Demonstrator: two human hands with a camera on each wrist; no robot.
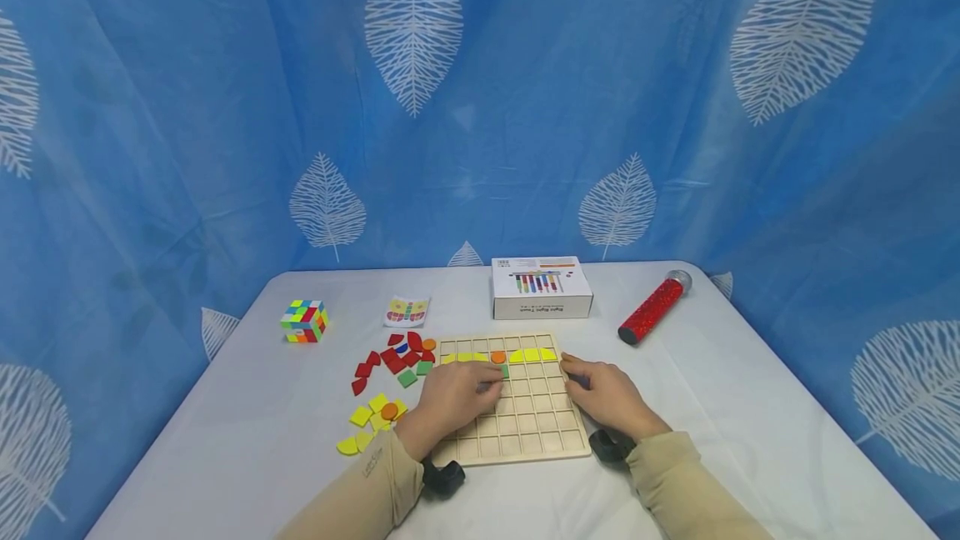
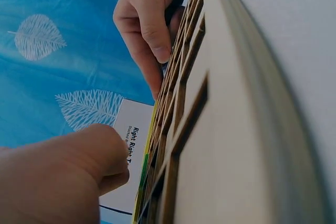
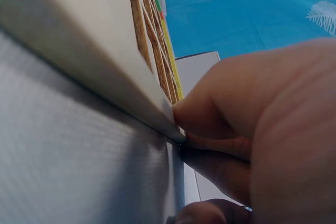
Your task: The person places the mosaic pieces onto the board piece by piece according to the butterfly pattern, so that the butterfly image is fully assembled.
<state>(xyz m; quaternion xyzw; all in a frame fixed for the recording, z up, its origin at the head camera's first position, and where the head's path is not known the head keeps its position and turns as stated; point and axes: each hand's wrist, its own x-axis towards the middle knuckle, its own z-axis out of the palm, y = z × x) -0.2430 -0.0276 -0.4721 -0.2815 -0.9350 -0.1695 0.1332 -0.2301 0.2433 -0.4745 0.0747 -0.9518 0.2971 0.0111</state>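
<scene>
A wooden grid board [image 1: 528, 423] lies on the table, with yellow pieces [image 1: 531, 354], an orange disc [image 1: 498, 357] and a green square [image 1: 504, 371] in its upper cells. Over the board's left part is my left hand [image 1: 459, 394], its fingertips beside the green square; their contact with it is hidden. The left wrist view shows this hand [image 2: 68, 171] with bent fingers above the board's surface. At the upper right edge, my right hand [image 1: 611, 397] grips the board. Thumb on top and fingers at the side, the right hand [image 3: 247, 108] pinches the corner.
Left of the board lie loose red pieces [image 1: 393, 362], green squares [image 1: 407, 377] and yellow pieces [image 1: 361, 416]. Behind are a puzzle cube [image 1: 304, 322], a butterfly pattern card [image 1: 407, 312] and a white box [image 1: 542, 288]. A red glittery microphone [image 1: 654, 308] lies at right.
</scene>
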